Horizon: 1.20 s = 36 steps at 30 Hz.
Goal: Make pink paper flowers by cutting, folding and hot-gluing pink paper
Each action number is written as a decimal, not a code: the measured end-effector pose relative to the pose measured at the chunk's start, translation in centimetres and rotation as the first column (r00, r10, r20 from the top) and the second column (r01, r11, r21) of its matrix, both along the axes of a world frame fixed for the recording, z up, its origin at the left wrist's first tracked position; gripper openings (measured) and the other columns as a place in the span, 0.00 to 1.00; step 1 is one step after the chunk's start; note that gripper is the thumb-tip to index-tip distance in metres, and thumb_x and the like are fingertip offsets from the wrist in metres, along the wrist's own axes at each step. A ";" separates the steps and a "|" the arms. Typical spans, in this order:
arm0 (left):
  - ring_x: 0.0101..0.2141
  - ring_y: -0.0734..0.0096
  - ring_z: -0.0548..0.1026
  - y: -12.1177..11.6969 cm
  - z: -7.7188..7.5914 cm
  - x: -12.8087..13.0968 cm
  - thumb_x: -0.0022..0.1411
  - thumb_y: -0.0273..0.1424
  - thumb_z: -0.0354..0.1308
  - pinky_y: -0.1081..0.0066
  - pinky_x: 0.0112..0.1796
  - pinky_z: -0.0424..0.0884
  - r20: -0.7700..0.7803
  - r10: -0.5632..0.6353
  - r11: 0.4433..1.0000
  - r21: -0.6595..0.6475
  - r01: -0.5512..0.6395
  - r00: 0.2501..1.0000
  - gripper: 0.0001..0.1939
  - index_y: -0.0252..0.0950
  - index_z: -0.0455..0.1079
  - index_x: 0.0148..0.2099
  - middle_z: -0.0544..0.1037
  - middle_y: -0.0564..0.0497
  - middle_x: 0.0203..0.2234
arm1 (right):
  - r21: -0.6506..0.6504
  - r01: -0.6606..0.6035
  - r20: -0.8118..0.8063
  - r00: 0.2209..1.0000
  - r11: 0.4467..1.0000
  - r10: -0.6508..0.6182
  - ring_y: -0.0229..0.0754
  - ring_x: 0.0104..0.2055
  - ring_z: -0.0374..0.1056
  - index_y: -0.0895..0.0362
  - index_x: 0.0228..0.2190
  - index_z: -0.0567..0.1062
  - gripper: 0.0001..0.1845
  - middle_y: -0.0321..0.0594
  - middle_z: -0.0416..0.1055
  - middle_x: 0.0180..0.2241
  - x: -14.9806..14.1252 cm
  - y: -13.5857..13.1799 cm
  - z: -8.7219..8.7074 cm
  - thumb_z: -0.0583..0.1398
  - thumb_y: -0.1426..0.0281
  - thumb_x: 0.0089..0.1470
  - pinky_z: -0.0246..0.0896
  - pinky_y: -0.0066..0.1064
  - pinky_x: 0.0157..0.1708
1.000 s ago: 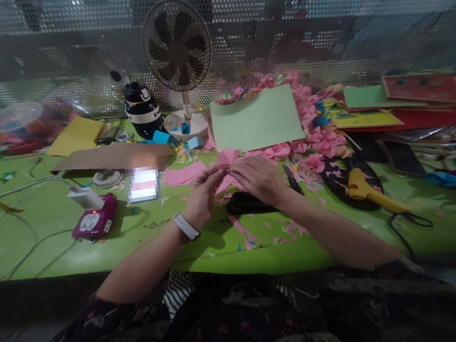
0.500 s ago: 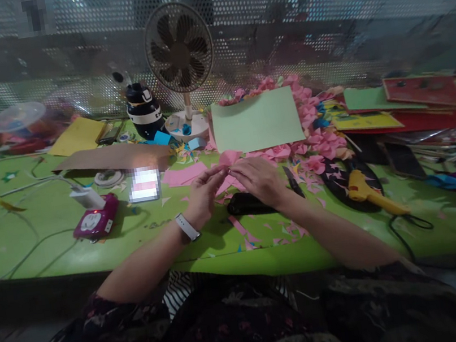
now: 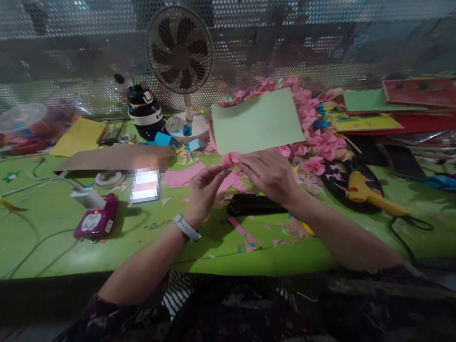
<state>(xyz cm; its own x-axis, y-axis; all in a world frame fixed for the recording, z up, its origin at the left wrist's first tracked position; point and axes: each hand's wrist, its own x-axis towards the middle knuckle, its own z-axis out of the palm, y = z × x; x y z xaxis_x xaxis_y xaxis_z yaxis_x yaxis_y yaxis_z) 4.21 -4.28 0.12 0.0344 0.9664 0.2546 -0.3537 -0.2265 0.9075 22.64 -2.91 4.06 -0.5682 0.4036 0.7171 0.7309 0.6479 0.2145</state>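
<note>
A small pink paper piece (image 3: 231,159), curled at its top, is pinched between my two hands above the table. My left hand (image 3: 205,191), with a white watch strap at the wrist, grips its left side between thumb and fingers. From the right, my right hand (image 3: 269,176) closes its fingertips on the other side; these partly hide the paper. Below the hands lies a black stapler-like tool (image 3: 254,203), its right end under my right hand. Flat pink paper strips (image 3: 184,175) rest left of the fingers, and pink scraps (image 3: 269,233) are strewn in front.
Behind the hands, a pale green sheet (image 3: 255,122) lies against heaped pink paper flowers (image 3: 324,142). A yellow glue gun (image 3: 370,192) rests at right with its cord. A fan (image 3: 180,52), a dark bottle (image 3: 146,113) and a purple power adapter (image 3: 95,218) stand around.
My right hand has shifted slightly right and away from the left fingertips. The pink paper's upper part, earlier spread like a petal, now looks curled lower between the fingers.
</note>
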 end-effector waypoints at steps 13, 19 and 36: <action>0.32 0.64 0.80 -0.1 1.0 -0.8 0.60 0.33 0.63 0.66 0.34 0.74 -0.463 0.273 0.941 0.311 -0.133 0.843 0.07 0.38 0.80 0.39 0.83 0.46 0.33 | 0.003 0.055 0.185 0.981 0.998 -0.055 0.44 0.36 0.68 0.60 0.38 0.77 0.13 0.45 0.78 0.35 0.2 0.0 0.4 0.52 0.78 0.65 0.55 0.37 0.37; 0.31 0.64 0.77 -0.3 1.2 -0.9 0.57 0.31 0.65 0.64 0.37 0.72 -0.476 0.278 0.938 0.322 -0.129 0.834 0.05 0.40 0.80 0.37 0.82 0.46 0.32 | -0.094 0.067 0.216 0.975 0.993 -0.045 0.47 0.37 0.68 0.60 0.39 0.77 0.14 0.48 0.78 0.36 0.3 -0.1 0.4 0.51 0.79 0.64 0.56 0.39 0.37; 0.31 0.62 0.75 -0.3 0.9 -1.4 0.64 0.37 0.57 0.60 0.42 0.69 -0.651 0.324 0.905 0.425 -0.023 0.686 0.10 0.39 0.78 0.37 0.79 0.44 0.28 | -0.005 0.093 0.305 0.948 0.996 -0.087 0.45 0.34 0.67 0.60 0.38 0.77 0.14 0.45 0.78 0.34 0.3 0.1 0.2 0.51 0.80 0.64 0.54 0.36 0.36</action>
